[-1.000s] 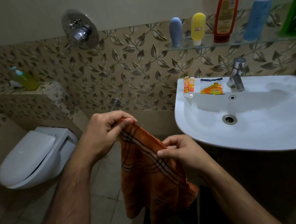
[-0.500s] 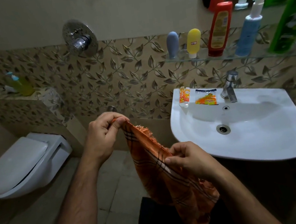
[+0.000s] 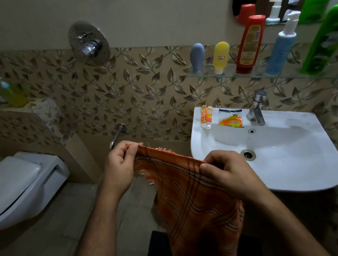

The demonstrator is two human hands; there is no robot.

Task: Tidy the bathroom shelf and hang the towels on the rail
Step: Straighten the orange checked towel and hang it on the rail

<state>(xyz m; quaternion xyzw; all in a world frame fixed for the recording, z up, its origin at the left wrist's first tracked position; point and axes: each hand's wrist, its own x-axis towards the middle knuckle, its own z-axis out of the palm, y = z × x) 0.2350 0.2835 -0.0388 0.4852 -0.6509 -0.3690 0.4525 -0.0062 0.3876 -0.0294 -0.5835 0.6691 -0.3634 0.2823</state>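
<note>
Toilet (image 3: 8, 189): white, lid down, at far left on the tiled floor.

Ledge (image 3: 7, 108): tiled, above the toilet; carries a yellow-green pump bottle (image 3: 12, 94), blurred.

Wall mixer (image 3: 88, 43): chromed round plate with lever, upper centre-left.

Left hand (image 3: 119, 168): thumb and curled fingers pinch the upper left corner of the towel, just below a chrome spout (image 3: 118, 133) on the wall.

Towel (image 3: 192, 201): orange with dark check lines and a frayed fringe along its top edge. Held in the air in front of the person, its top edge stretched between both hands, the rest hanging in loose folds. Judged light, thin and wholly limp, not slippery, not fragile; best taken by the two top corners or along the fringed hem so it spreads flat for draping.

Right hand (image 3: 229, 173): fingers curled, thumb on top, gripping the towel's top edge further along, in front of the basin rim.

Basin (image 3: 291, 175): white, with drain and chrome tap (image 3: 257, 110); a small orange tube (image 3: 206, 116) and an orange sachet (image 3: 230, 119) lie on its back rim.

Glass shelf (image 3: 250, 75): above the basin, bearing in order a grey-blue tube (image 3: 197, 56), a yellow tube (image 3: 220, 56), a red bottle (image 3: 250, 45), a blue pump bottle (image 3: 281, 49) and a green bottle (image 3: 325, 38), all standing.

Rail: not identifiable.
</note>
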